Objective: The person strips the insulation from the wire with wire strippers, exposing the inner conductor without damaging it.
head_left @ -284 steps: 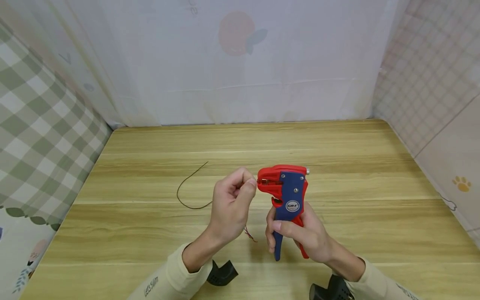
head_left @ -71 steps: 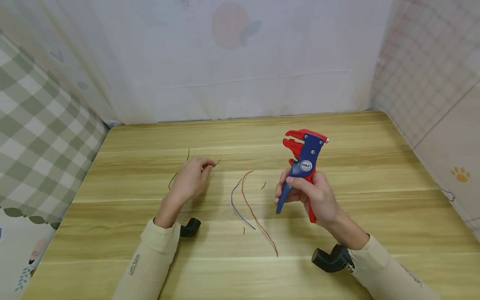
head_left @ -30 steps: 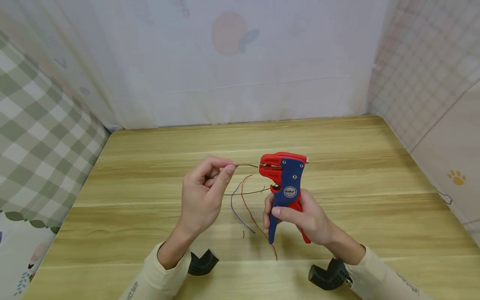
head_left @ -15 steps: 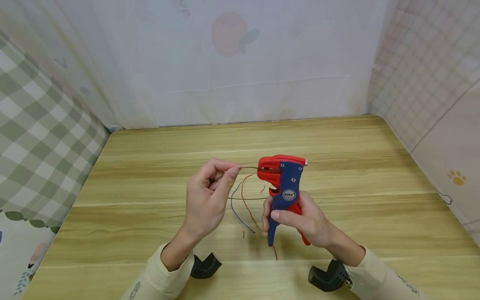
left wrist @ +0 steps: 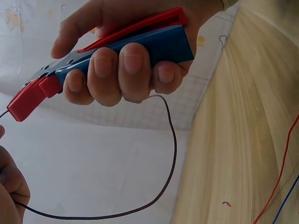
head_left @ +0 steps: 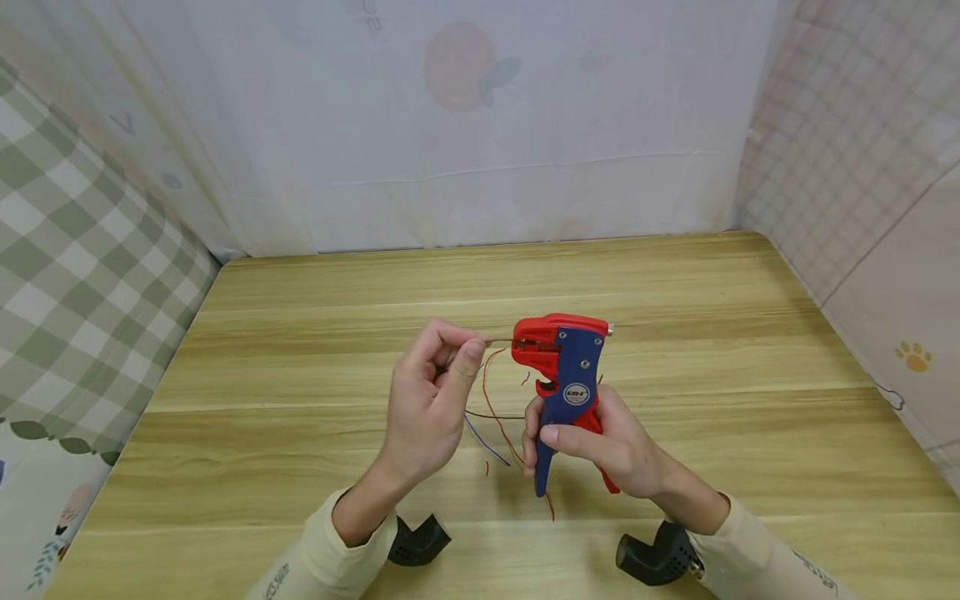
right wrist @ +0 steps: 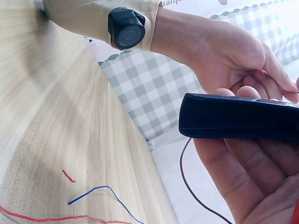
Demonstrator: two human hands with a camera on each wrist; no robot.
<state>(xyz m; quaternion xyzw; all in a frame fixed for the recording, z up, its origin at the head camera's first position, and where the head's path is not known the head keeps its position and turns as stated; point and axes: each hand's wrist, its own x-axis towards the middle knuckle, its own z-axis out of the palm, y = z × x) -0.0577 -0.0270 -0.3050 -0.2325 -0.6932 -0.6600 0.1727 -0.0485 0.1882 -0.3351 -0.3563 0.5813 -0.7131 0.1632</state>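
My left hand [head_left: 427,404] pinches a thin dark brown wire [head_left: 498,340] between thumb and forefinger. One end of that wire runs into the mouth of a red and blue wire stripper [head_left: 576,358], which points left. My right hand [head_left: 618,442] grips the stripper's handles, its fingers wrapped round them in the left wrist view. The wire's loose length [left wrist: 175,144] hangs in a loop between the two hands. Below lie a red wire [head_left: 491,400] and a blue wire [head_left: 486,442] on the table. How deep the wire end sits in the mouth is hidden.
Short cut-off bits lie on the wooden table [head_left: 262,350]: a red bit [head_left: 487,468] and a small dark bit [head_left: 526,378]. A black camera mount [head_left: 418,540] sits at the left wrist, another camera mount [head_left: 651,554] at the right. Cloth-covered walls stand behind and at both sides.
Since 2.4 seconds ago the brown wire has been lifted from the table and put to the stripper. Over the last second my left hand has shifted right, closer to the stripper, which has dropped slightly.
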